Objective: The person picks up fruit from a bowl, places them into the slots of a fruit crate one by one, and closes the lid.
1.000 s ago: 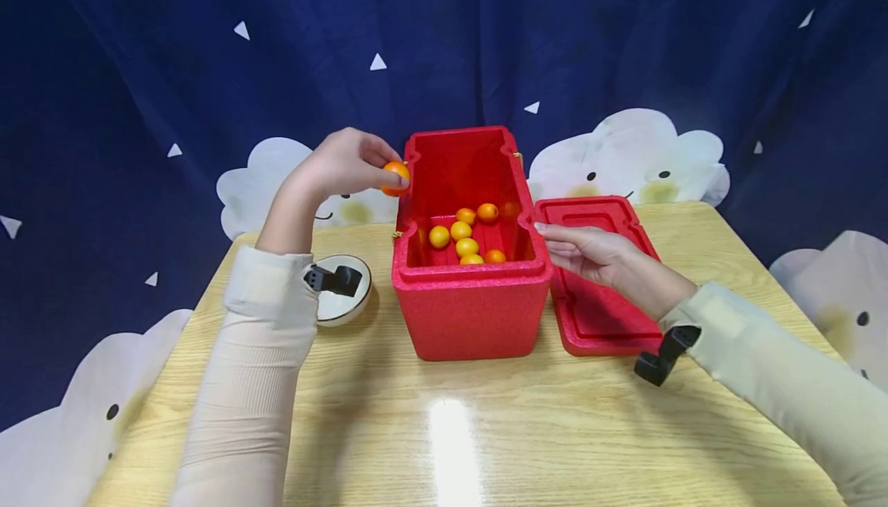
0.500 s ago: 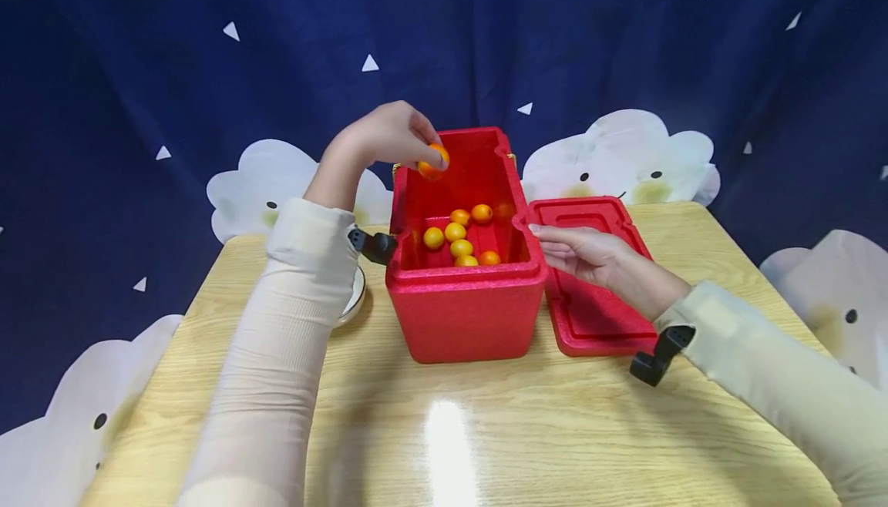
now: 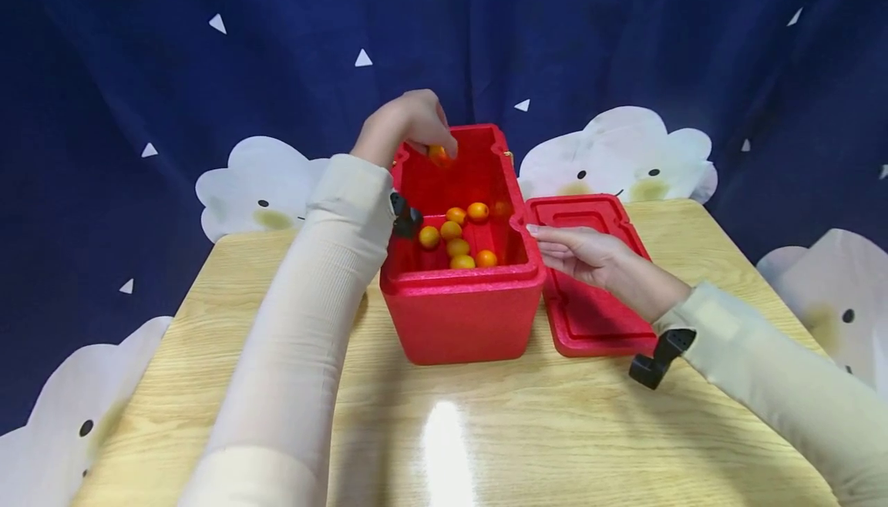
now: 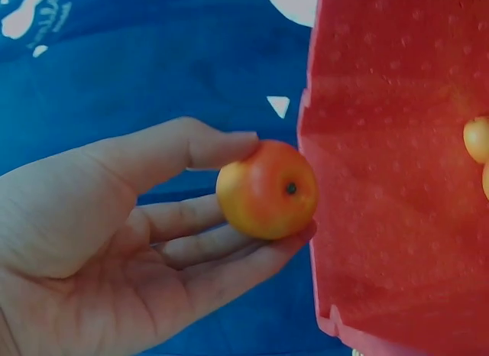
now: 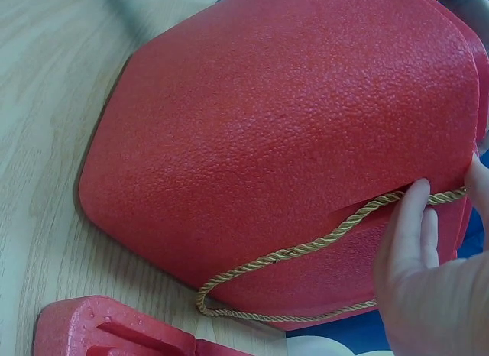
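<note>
A red foam box (image 3: 461, 314) stands open on the wooden table (image 3: 486, 430), with several small orange and yellow fruits (image 3: 454, 233) on its floor. My left hand (image 3: 409, 125) is above the box's far left corner and pinches one orange fruit (image 3: 438, 155) (image 4: 267, 189) between thumb and fingers. My right hand (image 3: 579, 253) reaches flat against the box's right wall (image 5: 290, 142), fingers straight, touching the gold cord (image 5: 306, 245) there. The red lid (image 3: 590, 276) lies upturned under that hand.
A dark blue curtain with white triangles and cloud faces (image 3: 624, 152) hangs behind and around the table. Black wrist cameras (image 3: 652, 360) sit on both sleeves. My left forearm (image 3: 305, 314) crosses the table's left half, hiding what lies there.
My left hand has carried the orange fruit from beside the box's left rim up and rightward over the box's inside. My right hand has stayed at the box's right wall.
</note>
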{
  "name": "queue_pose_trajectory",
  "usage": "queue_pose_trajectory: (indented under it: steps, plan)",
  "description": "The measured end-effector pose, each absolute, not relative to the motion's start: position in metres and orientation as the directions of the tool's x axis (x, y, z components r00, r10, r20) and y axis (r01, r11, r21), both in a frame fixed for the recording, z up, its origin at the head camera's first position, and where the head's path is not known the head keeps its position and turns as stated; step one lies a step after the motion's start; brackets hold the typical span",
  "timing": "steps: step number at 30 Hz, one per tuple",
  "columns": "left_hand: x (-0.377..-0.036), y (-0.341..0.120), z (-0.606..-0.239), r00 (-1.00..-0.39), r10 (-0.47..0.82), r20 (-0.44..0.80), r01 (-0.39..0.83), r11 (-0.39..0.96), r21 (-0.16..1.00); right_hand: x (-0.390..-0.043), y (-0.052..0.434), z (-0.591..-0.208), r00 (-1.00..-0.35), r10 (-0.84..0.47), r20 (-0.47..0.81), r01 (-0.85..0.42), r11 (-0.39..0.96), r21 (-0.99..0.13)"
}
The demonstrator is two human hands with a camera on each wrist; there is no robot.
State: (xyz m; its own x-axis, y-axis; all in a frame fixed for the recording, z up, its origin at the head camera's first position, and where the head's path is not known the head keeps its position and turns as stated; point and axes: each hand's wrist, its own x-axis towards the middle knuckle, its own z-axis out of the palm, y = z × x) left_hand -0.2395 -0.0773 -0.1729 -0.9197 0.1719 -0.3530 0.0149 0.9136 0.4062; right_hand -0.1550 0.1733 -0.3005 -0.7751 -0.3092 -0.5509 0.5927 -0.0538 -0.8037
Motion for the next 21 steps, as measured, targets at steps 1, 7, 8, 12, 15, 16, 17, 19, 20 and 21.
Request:
queue_pose_trajectory:
  steps: [1,7,8,12,15,16,17,19,20,21]
  plan:
    - [-0.2412,-0.0774,-0.1735,-0.921,0.155,-0.356,0.000,0.917,0.398,-0.1544,0.1727,-0.3004,-0.774,-0.307,-0.553,0.594,-0.051,-0.803]
    - [-0.2475,-0.0746,-0.1766,-0.921,0.116,-0.373,-0.030,0.932,0.362,-0.1532,0.1708,-0.3002,-0.774,-0.304,-0.556,0.596,-0.051,-0.802]
    - [-0.2480,-0.0738,-0.1771,-0.920,0.104,-0.379,-0.039,0.935,0.353,-0.1533,0.1707,-0.3003,-0.774,-0.306,-0.554,0.595,-0.051,-0.802]
    - [-0.2493,-0.0712,-0.1791,-0.918,0.056,-0.392,-0.077,0.946,0.315,-0.1530,0.1698,-0.3005,-0.773,-0.306,-0.556,0.596,-0.047,-0.802]
    - [-0.2488,-0.0696,-0.1787,-0.928,0.040,-0.371,-0.077,0.953,0.294,-0.1528,0.1696,-0.3012,-0.770,-0.303,-0.562,0.600,-0.043,-0.799]
    - [-0.2479,-0.0692,-0.1779,-0.932,0.037,-0.360,-0.073,0.955,0.288,-0.1529,0.1695,-0.3015,-0.769,-0.304,-0.562,0.601,-0.043,-0.798]
    - [-0.2470,-0.0688,-0.1768,-0.937,0.037,-0.347,-0.068,0.956,0.286,-0.1530,0.1694,-0.3017,-0.769,-0.305,-0.562,0.601,-0.044,-0.798]
    - [-0.2445,-0.0684,-0.1746,-0.948,0.045,-0.315,-0.049,0.957,0.285,-0.1534,0.1693,-0.3021,-0.770,-0.307,-0.559,0.599,-0.046,-0.800]
    - [-0.2427,-0.0682,-0.1735,-0.951,0.054,-0.303,-0.042,0.953,0.299,-0.1536,0.1692,-0.3021,-0.771,-0.307,-0.558,0.598,-0.046,-0.800]
    - [-0.2406,-0.0679,-0.1725,-0.954,0.062,-0.292,-0.036,0.947,0.318,-0.1540,0.1691,-0.3021,-0.771,-0.307,-0.558,0.598,-0.047,-0.800]
